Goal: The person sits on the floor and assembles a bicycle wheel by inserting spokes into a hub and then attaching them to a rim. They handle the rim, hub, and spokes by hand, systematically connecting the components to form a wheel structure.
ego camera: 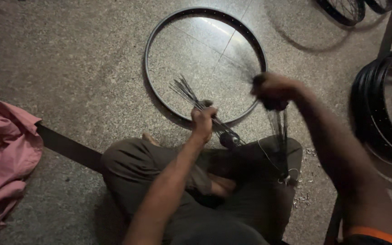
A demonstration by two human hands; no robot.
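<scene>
Speckled stone floor [69, 59] fills the room where a person sits cross-legged in dark trousers. Lying flat on it just ahead of the knees is a bare black rim [205, 66], with a stack of rims [379, 104] at the right edge and a pink cloth [3, 149] at the left. Over the rim's near edge, the left hand [203, 121] has its fingers clamped on a fan of thin spokes [187, 93] that run down to a hub [229, 139] above the lap. The right hand [273, 90], raised and blurred, has its fingers closed round a second bunch of spokes [279, 131] hanging toward the right knee. Small silvery bits [302, 197] lie scattered on the floor beside that knee.
</scene>
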